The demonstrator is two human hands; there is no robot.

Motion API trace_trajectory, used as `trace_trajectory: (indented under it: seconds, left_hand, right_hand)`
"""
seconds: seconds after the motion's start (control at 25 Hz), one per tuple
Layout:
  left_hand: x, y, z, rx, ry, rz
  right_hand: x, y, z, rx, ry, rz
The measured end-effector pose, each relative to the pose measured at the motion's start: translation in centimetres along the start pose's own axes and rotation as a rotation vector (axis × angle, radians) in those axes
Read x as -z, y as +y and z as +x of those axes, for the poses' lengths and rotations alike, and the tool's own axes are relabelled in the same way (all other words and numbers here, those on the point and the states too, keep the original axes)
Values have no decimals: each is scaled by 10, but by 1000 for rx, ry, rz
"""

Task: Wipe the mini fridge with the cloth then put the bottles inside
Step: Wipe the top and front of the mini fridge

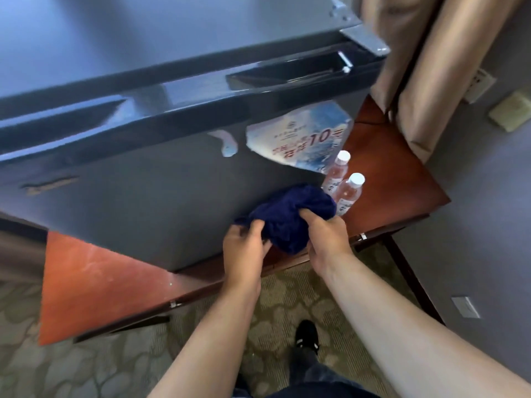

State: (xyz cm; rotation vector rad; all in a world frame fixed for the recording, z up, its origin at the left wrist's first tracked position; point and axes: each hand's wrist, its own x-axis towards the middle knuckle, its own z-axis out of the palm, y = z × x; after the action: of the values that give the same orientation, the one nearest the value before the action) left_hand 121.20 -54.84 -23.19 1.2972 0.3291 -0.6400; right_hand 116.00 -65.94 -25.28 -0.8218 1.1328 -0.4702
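Observation:
A grey mini fridge (138, 202) stands on a reddish wooden table, its door closed and a blue-and-white sticker on the door's upper right. A bunched dark blue cloth (293, 216) is pressed against the lower right of the door. My left hand (247, 248) grips the cloth's left side and my right hand (324, 237) grips its right side. Two clear bottles with white caps (349, 192) stand on the table just right of the fridge, behind the cloth.
The wooden table (94, 285) sticks out in front of the fridge and to its right. Beige curtains (425, 67) hang at the upper right. Patterned carpet and my dark shoe (307, 337) lie below. A wall socket (465, 307) sits low on the right.

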Motion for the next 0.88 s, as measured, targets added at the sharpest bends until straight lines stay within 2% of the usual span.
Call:
trace_trajectory:
  seconds: [0.24, 0.4, 0.52, 0.72, 0.88]
  left_hand:
    - [-58, -10, -6, 19, -103, 23]
    - [-57, -9, -5, 53, -136, 69]
    - [-29, -1, -5, 72, -151, 121]
    - [69, 34, -9, 25, -107, 208]
    - [146, 80, -26, -184, -156, 312]
  right_hand:
    - [36, -37, 35, 67, 38, -39]
    - [36, -35, 41, 48, 43, -57]
    - [17, -16, 20, 48, 77, -42]
    - [-50, 36, -48, 39, 26, -52]
    - [-104, 67, -100, 53, 19, -69]
